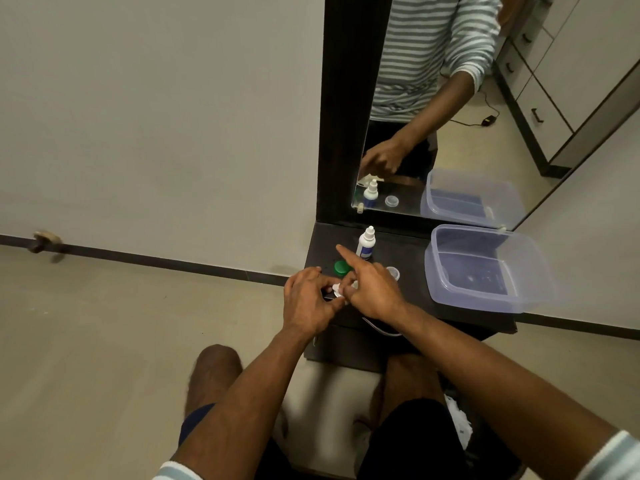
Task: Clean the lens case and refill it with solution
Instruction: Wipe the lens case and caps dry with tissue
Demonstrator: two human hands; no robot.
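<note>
Both forearms reach forward over the dark shelf point(408, 251). Left hand point(306, 299) curls its fingers around the white lens case point(337, 291), held just above the shelf's near edge. Right hand point(372, 287) pinches the case too, index finger pointing out straight. Just behind sit a green cap point(341, 267), solution bottle point(366, 243), clear cap point(393, 271) and plastic tub point(485, 268).

The worktop point(412, 258) is showing dark brown, nearly black. A white bottle point(366, 243) with a blue label is standing on it beside a green cap point(341, 268). The lens case point(337, 289) is looking white. The tub point(485, 268) is showing clear with a pale lilac tint. The sleeve point(616, 455) is wearing grey and white stripes.
</note>
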